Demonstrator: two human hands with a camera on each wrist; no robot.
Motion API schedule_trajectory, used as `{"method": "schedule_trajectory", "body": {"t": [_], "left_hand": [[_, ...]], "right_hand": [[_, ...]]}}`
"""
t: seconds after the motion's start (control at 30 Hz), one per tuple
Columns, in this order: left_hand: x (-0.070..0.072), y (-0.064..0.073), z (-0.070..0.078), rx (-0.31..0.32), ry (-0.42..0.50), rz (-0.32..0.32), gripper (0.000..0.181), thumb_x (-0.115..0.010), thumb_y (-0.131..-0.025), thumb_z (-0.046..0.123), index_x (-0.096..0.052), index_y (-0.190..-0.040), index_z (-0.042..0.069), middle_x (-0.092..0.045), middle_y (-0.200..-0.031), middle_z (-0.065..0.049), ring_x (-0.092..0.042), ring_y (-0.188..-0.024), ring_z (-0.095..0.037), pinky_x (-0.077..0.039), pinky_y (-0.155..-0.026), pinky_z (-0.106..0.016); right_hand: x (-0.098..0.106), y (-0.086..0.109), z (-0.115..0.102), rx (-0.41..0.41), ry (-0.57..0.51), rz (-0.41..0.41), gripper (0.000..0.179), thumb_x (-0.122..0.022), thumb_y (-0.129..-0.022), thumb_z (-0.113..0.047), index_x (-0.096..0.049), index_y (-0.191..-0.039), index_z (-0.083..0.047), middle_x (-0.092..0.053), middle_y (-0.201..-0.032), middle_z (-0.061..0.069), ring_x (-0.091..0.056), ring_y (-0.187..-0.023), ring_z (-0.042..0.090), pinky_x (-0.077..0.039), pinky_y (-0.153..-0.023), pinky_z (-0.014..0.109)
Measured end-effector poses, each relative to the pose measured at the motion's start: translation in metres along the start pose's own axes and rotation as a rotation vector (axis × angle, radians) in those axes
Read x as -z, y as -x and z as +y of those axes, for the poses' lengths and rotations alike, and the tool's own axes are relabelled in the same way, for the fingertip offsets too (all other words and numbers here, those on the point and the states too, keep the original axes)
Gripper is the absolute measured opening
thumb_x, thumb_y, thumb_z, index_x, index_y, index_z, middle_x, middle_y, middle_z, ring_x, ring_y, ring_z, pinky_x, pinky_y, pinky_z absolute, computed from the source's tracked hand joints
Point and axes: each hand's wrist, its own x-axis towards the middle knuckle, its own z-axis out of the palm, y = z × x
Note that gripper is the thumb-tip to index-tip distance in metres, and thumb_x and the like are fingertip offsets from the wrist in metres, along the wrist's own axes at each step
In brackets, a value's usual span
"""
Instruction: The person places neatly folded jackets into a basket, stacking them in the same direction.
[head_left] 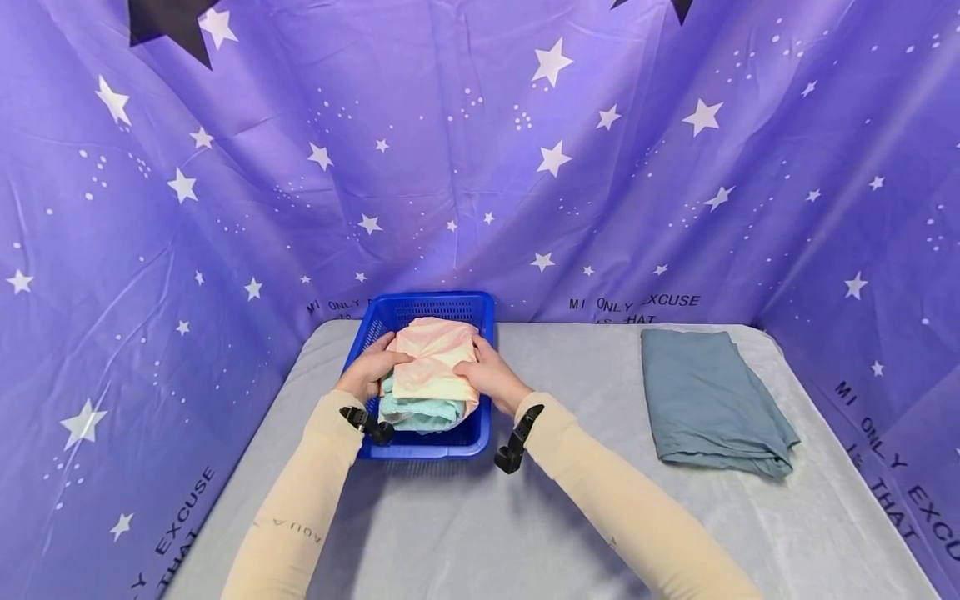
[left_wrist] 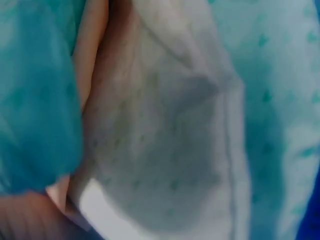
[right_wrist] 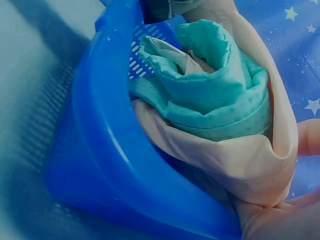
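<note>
A blue plastic basket [head_left: 427,452] stands toward the back of the table, left of the middle. Over and inside it is a folded cloth bundle [head_left: 435,354], pale peach on top with mint-green fabric [head_left: 422,412] showing at its near side. My left hand [head_left: 372,369] grips the bundle's left side, thumb on top. On the opposite side my right hand [head_left: 493,375] holds it the same way. From the right wrist, rolled mint layers [right_wrist: 215,100] appear wrapped in the peach cloth [right_wrist: 225,162]. Pale and mint fabric [left_wrist: 160,125] fills the left wrist view.
A folded grey-blue cloth [head_left: 712,404] lies at the right of the table, which has a light grey cover [head_left: 570,367]. Purple curtains [head_left: 480,167] with white stars enclose the back and both sides, and the basket is close to the back one.
</note>
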Motion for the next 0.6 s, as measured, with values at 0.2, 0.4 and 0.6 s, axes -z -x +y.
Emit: {"method": "schedule_trajectory", "body": {"t": [0.2, 0.4, 0.6], "left_hand": [[-0.001, 0.001, 0.001, -0.008, -0.088, 0.023, 0.093, -0.062, -0.098, 0.008, -0.001, -0.166, 0.025, -0.008, -0.173, -0.009, -0.063, -0.078, -0.010, -0.056, -0.063, -0.027], [0.000, 0.003, 0.001, -0.015, -0.210, 0.032, 0.091, -0.064, -0.096, 0.008, -0.010, -0.166, 0.026, -0.010, -0.172, -0.013, -0.061, -0.081, -0.014, -0.054, -0.064, -0.026], [0.002, 0.003, 0.003, -0.013, -0.281, -0.003, 0.094, -0.066, -0.094, 0.005, -0.010, -0.166, 0.025, -0.012, -0.172, -0.012, -0.063, -0.092, -0.014, -0.053, -0.076, -0.023]], "right_hand": [[-0.005, 0.008, -0.004, 0.030, 0.141, 0.023, 0.089, -0.063, -0.089, -0.011, -0.016, -0.163, -0.002, -0.021, -0.170, 0.017, -0.019, -0.157, 0.030, -0.017, -0.129, 0.046], [-0.007, 0.019, -0.006, 0.045, 0.319, 0.002, 0.083, -0.063, -0.087, -0.016, -0.027, -0.160, -0.001, -0.032, -0.165, 0.019, -0.031, -0.152, 0.031, -0.026, -0.125, 0.049], [-0.008, 0.033, -0.012, 0.094, 0.510, -0.034, 0.069, -0.063, -0.090, -0.019, -0.042, -0.153, 0.002, -0.042, -0.157, 0.024, -0.040, -0.146, 0.035, -0.033, -0.122, 0.049]]}}
